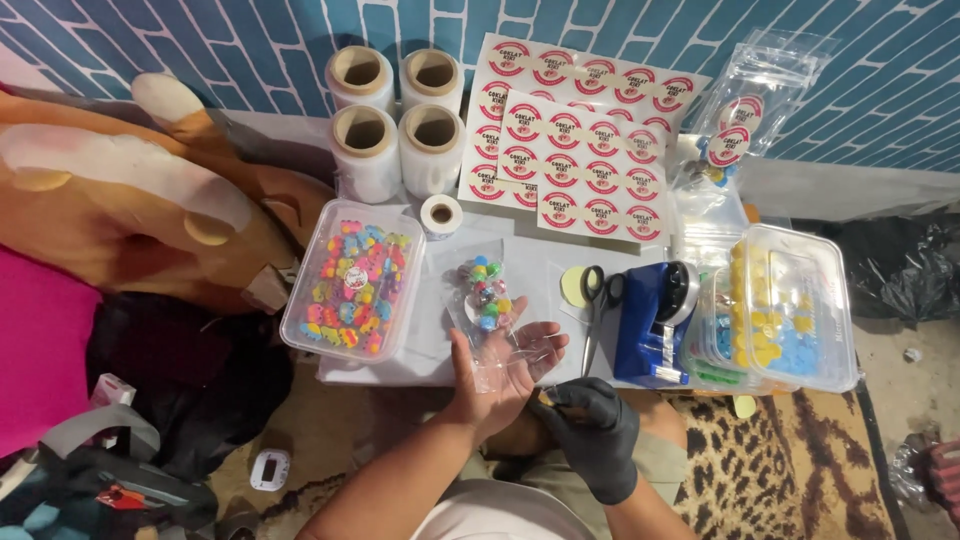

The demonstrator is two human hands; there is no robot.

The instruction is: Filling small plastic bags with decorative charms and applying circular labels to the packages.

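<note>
My left hand (505, 372) is bare, palm up, and holds a small clear plastic bag (487, 300) filled with colourful round candies, the filled end resting on the low white table (420, 350). My right hand (592, 425) wears a black glove and pinches the bag's lower open end, just below and right of the left palm. Black-handled scissors (597, 300) lie right of the bag, next to a blue tape dispenser (655, 320).
A clear lidded tub of multicoloured candies (352, 280) stands left of the bag. Tubs of yellow and blue pieces (785, 305) sit at right. Behind are four film rolls (395, 120), round sticker sheets (580, 150) and clear bags (750, 90). A leopard-print rug (780, 470) lies below.
</note>
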